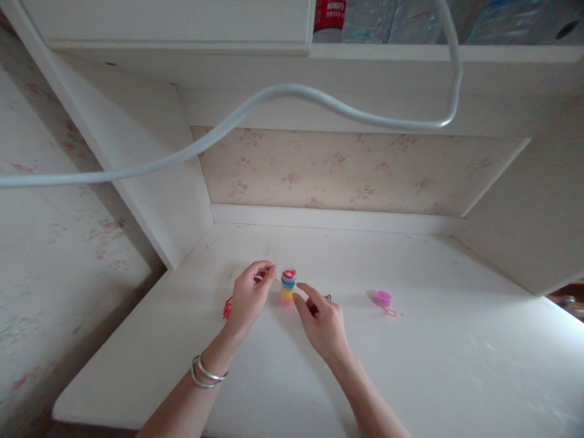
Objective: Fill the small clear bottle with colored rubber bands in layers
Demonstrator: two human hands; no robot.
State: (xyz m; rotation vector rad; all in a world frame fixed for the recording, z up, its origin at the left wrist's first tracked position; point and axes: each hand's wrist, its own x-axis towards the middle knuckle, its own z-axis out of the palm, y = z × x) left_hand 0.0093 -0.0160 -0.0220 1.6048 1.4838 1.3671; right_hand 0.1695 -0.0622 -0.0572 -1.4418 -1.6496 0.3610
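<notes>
A small clear jar (288, 287) stands upright on the white table, filled in layers of pink, yellow, blue and red; the red pieces reach its mouth. To its upper left is my left hand (252, 293), thumb and index fingertips pinched together; whatever is between them is too small to make out. My right hand (323, 319) is at the jar's right side, thumb and index finger slightly apart, their tips touching or very near it. Thin red loops (227, 308) lie partly hidden behind my left wrist. Off to the right rests a pink lid (384, 298) with a strap loop.
A small dark wire-like piece (328, 297) shows behind my right hand. The white table (438, 365) has side panels and a back rail. Across the upper view runs a pale cable (292, 91), below a shelf (387, 53) holding plastic-wrapped bottles.
</notes>
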